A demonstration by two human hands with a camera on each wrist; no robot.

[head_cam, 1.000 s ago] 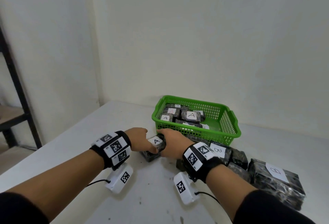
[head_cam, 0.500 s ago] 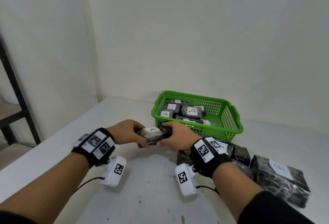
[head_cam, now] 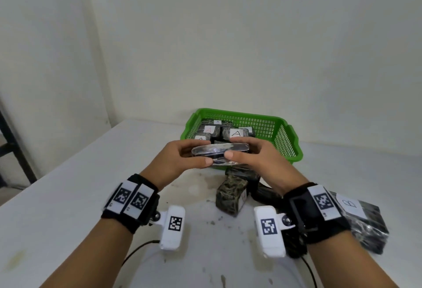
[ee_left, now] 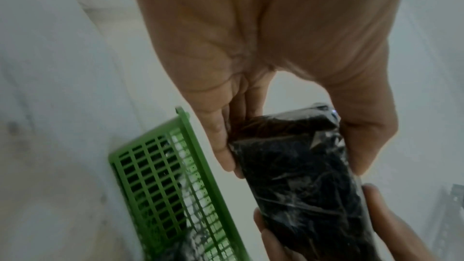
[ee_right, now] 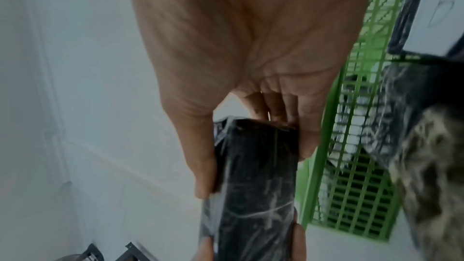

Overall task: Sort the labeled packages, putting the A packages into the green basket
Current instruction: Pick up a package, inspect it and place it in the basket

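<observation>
Both hands, left (head_cam: 175, 162) and right (head_cam: 258, 162), grip tight on one dark package (head_cam: 219, 151) by its ends, held up just before the green basket (head_cam: 290, 148); B package (head_cam: 363, 221) on counter (head_cam: 68, 196), right of basket.

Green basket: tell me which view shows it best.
Head view: the green basket shows whole, with A-labeled packages inside. Left wrist view shows only one mesh wall and rim; right wrist view shows a mesh wall, partly hidden behind the hand.

White surface (head_cam: 68, 207) was scuffed, speckled with dark marks near front. Green basket (head_cam: 288, 141) stood on it toward back wall. Mottled package (head_cam: 230, 192) lay just before basket; B-labelled package (head_cam: 363, 221) rested at right, near edge.
</observation>
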